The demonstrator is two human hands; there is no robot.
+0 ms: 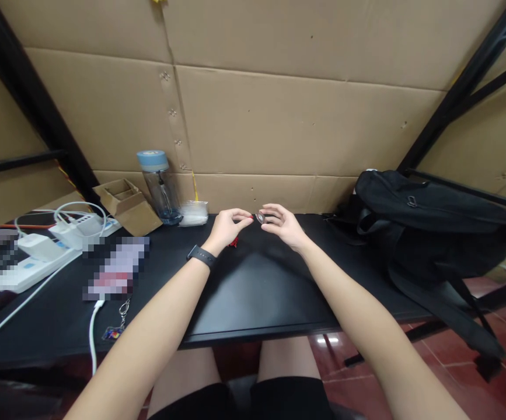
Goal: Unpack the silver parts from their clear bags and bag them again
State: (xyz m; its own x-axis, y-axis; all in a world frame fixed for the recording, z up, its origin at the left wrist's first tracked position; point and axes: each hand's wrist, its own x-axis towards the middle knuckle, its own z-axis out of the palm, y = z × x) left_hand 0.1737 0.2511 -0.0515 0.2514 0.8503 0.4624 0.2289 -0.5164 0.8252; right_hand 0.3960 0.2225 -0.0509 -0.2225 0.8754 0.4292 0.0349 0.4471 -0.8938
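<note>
Both my hands are stretched out over the far part of a black table. My left hand, with a black watch on its wrist, is closed in a pinch on a tiny red piece. My right hand pinches a small round clear or silvery piece at its fingertips. The two hands almost touch. Another small red piece lies on the table just under my left hand. What the pieces are is too small to tell.
A black backpack fills the table's right end. At the left stand a clear bottle with a blue lid, an open cardboard box, a small plastic bag, power strips with white cables and a keychain. Cardboard walls rise behind.
</note>
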